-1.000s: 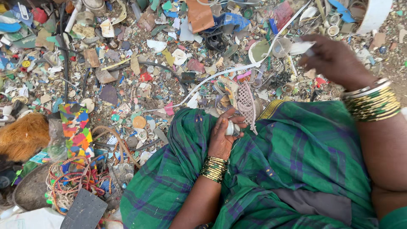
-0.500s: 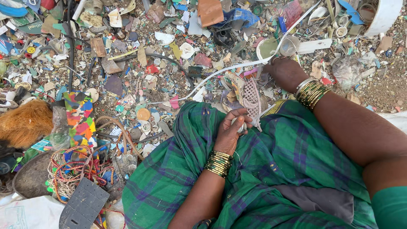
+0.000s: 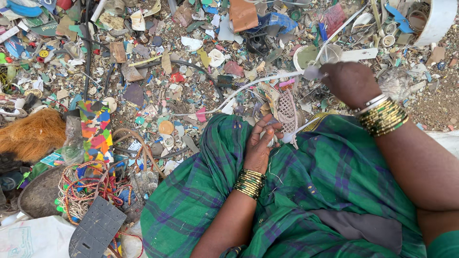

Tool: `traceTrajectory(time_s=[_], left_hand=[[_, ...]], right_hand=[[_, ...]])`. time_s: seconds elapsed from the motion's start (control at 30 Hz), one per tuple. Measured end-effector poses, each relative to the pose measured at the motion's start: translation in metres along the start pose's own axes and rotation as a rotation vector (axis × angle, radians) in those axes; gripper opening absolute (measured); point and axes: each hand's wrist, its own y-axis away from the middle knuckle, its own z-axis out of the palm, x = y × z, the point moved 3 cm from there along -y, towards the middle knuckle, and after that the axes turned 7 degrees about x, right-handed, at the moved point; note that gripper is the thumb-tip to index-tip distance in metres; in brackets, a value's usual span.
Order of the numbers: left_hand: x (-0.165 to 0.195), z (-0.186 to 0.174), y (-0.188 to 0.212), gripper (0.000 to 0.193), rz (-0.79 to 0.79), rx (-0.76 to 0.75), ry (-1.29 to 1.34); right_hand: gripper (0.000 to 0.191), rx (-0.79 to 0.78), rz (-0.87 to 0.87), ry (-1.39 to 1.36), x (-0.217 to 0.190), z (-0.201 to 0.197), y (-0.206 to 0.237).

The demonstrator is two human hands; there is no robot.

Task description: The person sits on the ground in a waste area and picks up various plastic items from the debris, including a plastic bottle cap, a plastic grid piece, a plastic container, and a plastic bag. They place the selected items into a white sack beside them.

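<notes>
My right hand [image 3: 350, 84] reaches out over the littered ground and is closed around the end of a thin white tube [image 3: 253, 85]. The tube trails left across the scraps. My left hand [image 3: 260, 143] rests on my lap, on the green checked cloth [image 3: 334, 172], with its fingers curled around a small white piece [image 3: 270, 139]. A worn woven sandal sole [image 3: 287, 111] lies just beyond the left hand. Both wrists carry stacks of green and gold bangles.
Broken plastic, paper and rubber scraps cover the ground ahead. A multicoloured patterned strip [image 3: 97, 125] and a tangle of coloured wires [image 3: 86, 188] lie at left, near an orange furry lump [image 3: 31, 136] and a black tread piece [image 3: 97, 228]. A white tub [image 3: 437, 21] stands at top right.
My right hand pulled in from the far scraps toward the lap edge and now grips the white tube. My left hand stayed on the lap with its small piece.
</notes>
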Motion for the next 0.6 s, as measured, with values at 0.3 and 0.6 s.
traceTrajectory(time_s=[0.3,0.6], left_hand=[[-0.008,-0.011,0.003,0.039,-0.002,-0.159,0.092],[-0.028,-0.026,-0.011,0.040,0.124,0.130,0.036]], right_hand=[[0.039,-0.313,0.020,-0.434,-0.041,0.045,0.010],[0.041,-0.456,0.228,-0.715,-0.031,0.096,-0.002]])
